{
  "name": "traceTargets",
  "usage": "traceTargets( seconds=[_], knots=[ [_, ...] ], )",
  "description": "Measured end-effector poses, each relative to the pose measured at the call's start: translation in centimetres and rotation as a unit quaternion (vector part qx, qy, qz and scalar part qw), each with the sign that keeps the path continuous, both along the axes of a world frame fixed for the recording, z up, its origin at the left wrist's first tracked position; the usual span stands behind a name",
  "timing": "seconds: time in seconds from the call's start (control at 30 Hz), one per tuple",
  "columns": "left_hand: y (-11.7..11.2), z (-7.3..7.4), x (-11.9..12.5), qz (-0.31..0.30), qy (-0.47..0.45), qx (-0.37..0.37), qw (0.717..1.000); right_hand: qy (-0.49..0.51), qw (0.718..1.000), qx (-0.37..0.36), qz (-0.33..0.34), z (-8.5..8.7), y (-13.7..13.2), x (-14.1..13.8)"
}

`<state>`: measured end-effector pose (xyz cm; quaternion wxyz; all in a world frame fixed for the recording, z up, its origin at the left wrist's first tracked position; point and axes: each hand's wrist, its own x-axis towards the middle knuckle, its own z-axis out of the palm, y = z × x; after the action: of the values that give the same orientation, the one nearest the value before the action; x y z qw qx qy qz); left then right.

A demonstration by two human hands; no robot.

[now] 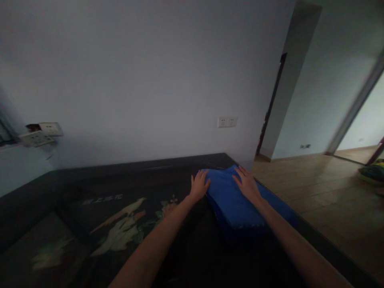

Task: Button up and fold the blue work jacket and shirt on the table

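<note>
A folded blue cloth (231,202) lies near the right edge of a dark, glossy table. My left hand (199,185) rests at the cloth's far left corner, its fingers spread and pointing away from me. On the cloth's right side lies my right hand (246,184), fingers stretched out flat over the fabric. Neither hand grips it. Some of the blue cloth spreads out to the right beneath my right forearm, which hides part of it.
The table top (192,256) carries a printed bird-and-flower picture (126,224) on its left. Behind it a pale wall has a double socket (227,122). A power strip (36,139) sits at the far left. Tiled floor (300,180) lies beyond the table's right edge.
</note>
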<state>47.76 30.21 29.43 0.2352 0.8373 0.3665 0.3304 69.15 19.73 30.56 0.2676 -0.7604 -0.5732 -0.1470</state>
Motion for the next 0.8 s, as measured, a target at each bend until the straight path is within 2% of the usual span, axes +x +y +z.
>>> traceTargets(
  seconds=[0.07,0.17,0.23,0.27,0.33,0.43,0.47,0.53,0.6,0.7,0.8],
  knots=[
    [-0.2,2.9,-2.3,0.007,-0.053,0.0,0.999,0.029,0.992,0.082,0.09,3.0,-0.3,-4.2],
    [-1.3,7.1,-6.3,0.019,-0.093,0.001,0.995,0.098,0.958,0.165,0.214,6.7,-1.2,-12.0],
    [-3.2,8.7,-9.6,0.041,-0.125,0.004,0.991,0.185,0.93,0.192,0.254,7.6,-2.2,-17.4],
    [-4.6,8.8,-11.4,0.049,-0.148,-0.001,0.988,0.246,0.913,0.19,0.265,7.4,-2.8,-20.0],
    [-7.9,7.5,-15.2,0.04,-0.211,-0.045,0.976,0.404,0.857,0.153,0.28,5.8,-4.1,-24.8],
    [-13.1,2.9,-20.2,0.0,-0.24,-0.206,0.949,0.616,0.735,0.033,0.281,1.7,-6.3,-30.1],
    [-14.5,1.2,-21.6,-0.015,-0.224,-0.247,0.943,0.646,0.71,-0.006,0.28,0.3,-7.0,-31.2],
    [-16.3,-1.6,-23.5,-0.024,-0.194,-0.285,0.938,0.645,0.705,-0.059,0.288,-2.2,-8.3,-32.5],
    [-16.9,-3.1,-24.5,-0.034,-0.192,-0.293,0.936,0.608,0.723,-0.103,0.311,-3.9,-9.0,-32.9],
    [-16.4,-3.4,-24.7,-0.055,-0.217,-0.323,0.92,0.569,0.738,-0.14,0.334,-5.0,-9.3,-32.7],
    [-15.9,-3.2,-24.3,-0.07,-0.227,-0.367,0.9,0.553,0.747,-0.146,0.339,-5.1,-9.1,-32.5]
  ],
)
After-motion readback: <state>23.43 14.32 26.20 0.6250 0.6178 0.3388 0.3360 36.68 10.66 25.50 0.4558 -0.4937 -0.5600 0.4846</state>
